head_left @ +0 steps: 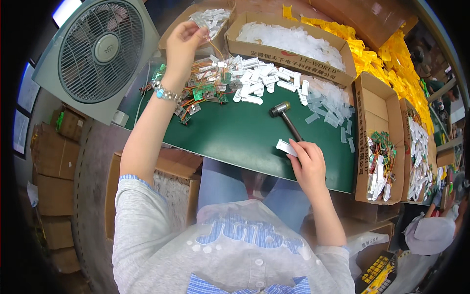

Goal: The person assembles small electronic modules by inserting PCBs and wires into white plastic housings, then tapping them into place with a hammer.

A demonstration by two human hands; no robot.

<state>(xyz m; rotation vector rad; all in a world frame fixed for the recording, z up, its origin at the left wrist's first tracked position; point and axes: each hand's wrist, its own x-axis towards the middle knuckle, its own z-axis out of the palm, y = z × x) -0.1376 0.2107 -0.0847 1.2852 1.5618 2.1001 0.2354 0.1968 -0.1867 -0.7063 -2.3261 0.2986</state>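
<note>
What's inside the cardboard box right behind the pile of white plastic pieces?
The cardboard box is filled with clear-white plastic bits, heaped nearly to the rim. Whatever lies beneath the heap, and the box's bottom, is covered.

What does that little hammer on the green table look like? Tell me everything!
The small mallet with a shiny metal head and thin dark handle lies flat on the green table mat. Its head points up-left, toward the pile of white plastic casings. Its handle runs down-right to the right hand, which holds a white plastic piece. Nobody grips the mallet.
</note>
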